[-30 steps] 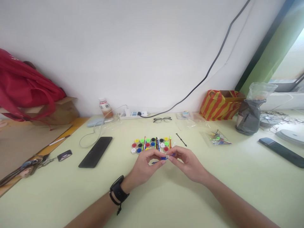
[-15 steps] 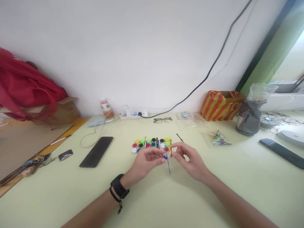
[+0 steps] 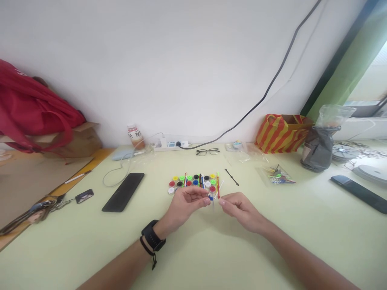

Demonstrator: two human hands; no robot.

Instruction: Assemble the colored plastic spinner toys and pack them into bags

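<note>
My left hand (image 3: 188,206), a dark watch on its wrist, is closed in a pinch around a thin blue stick (image 3: 213,206), which is blurred and mostly hidden by the fingers. Just to the right, my right hand (image 3: 240,208) has thumb and forefinger pressed together near the stick; anything between those fingertips is too small to make out. Behind the hands stand rows of small round discs (image 3: 207,178) in yellow, green, black, red, blue and white. Thin coloured sticks lie among them, including a red one (image 3: 218,186). A black stick (image 3: 231,177) lies apart at the right.
A black phone (image 3: 123,192) and keys (image 3: 42,209) lie at the left. Glasses (image 3: 207,152), a power strip (image 3: 169,146) and a bottle (image 3: 136,137) are along the wall. At the right are a bag of small parts (image 3: 276,176), a striped bag (image 3: 282,135) and a dark device (image 3: 358,194).
My right hand has lowered slightly, its fingers drawing together, which uncovers more of the black stick. The blue stick's lower end has blurred; my left hand has barely moved.
</note>
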